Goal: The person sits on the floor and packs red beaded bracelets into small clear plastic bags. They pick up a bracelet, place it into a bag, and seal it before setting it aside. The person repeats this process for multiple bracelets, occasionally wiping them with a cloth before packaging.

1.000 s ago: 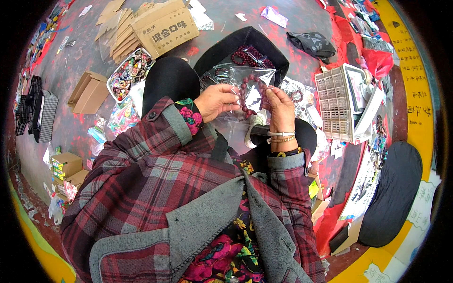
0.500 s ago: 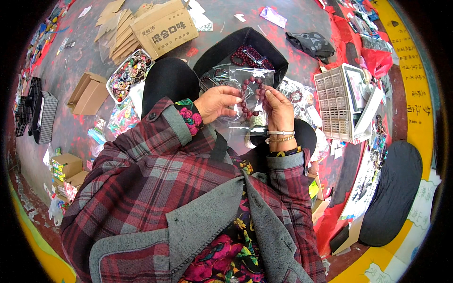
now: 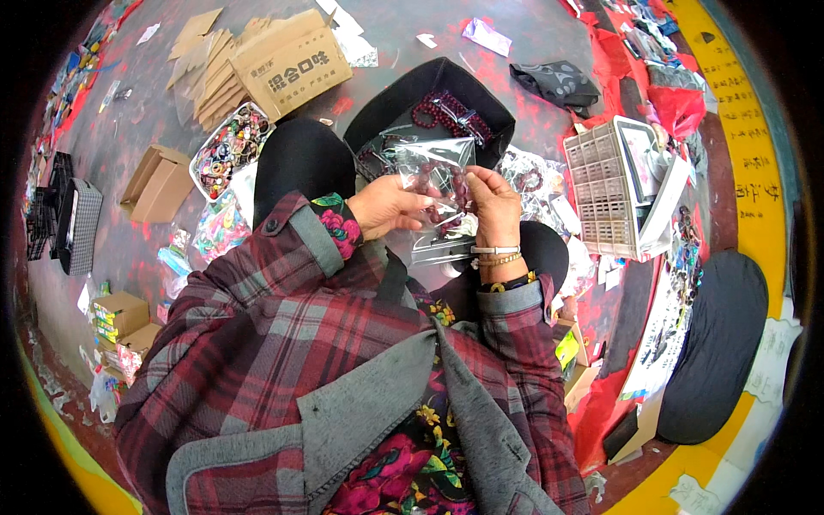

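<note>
Fingers (image 3: 483, 182) of the right hand (image 3: 495, 208) pinch the right edge of the clear bag (image 3: 436, 151), and over on its left side is the left hand (image 3: 383, 209), though whether that thumb closes on anything I can't tell. Right between the hands are the red beads (image 3: 459, 186), just this side of the black box (image 3: 378, 110) (glare hides whether they're all inside the bag). A light touch looks wise here: pinch only the edge, hold it level, and let the beads hang unsqueezed.
</note>
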`<action>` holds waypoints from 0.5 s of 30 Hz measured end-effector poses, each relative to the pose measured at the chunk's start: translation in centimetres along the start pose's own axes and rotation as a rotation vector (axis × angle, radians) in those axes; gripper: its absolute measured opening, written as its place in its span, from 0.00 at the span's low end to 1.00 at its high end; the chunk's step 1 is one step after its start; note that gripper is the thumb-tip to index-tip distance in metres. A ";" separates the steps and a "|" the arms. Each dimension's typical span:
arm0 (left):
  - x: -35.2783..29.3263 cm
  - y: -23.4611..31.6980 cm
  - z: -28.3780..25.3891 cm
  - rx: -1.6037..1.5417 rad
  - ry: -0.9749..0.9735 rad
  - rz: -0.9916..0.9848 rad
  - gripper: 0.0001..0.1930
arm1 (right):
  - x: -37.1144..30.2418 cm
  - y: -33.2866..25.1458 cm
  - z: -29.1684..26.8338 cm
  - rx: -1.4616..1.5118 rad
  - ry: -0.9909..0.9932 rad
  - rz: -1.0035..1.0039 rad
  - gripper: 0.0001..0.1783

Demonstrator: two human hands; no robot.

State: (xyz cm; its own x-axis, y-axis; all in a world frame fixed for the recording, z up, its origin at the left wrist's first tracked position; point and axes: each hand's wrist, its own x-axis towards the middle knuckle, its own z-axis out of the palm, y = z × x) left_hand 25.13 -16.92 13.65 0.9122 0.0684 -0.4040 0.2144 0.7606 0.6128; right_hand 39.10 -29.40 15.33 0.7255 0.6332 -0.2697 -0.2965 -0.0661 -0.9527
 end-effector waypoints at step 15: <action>0.6 1.3 -0.9 -0.362 0.029 0.434 0.10 | -1.8 -0.8 1.9 0.354 -0.204 0.245 0.14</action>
State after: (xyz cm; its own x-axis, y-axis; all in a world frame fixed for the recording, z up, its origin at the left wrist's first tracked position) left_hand 25.63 -15.29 13.64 0.8790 0.4378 -0.1890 -0.3159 0.8315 0.4570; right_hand 36.86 -29.05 16.89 0.4814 0.7727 -0.4138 -0.6628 0.0121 -0.7487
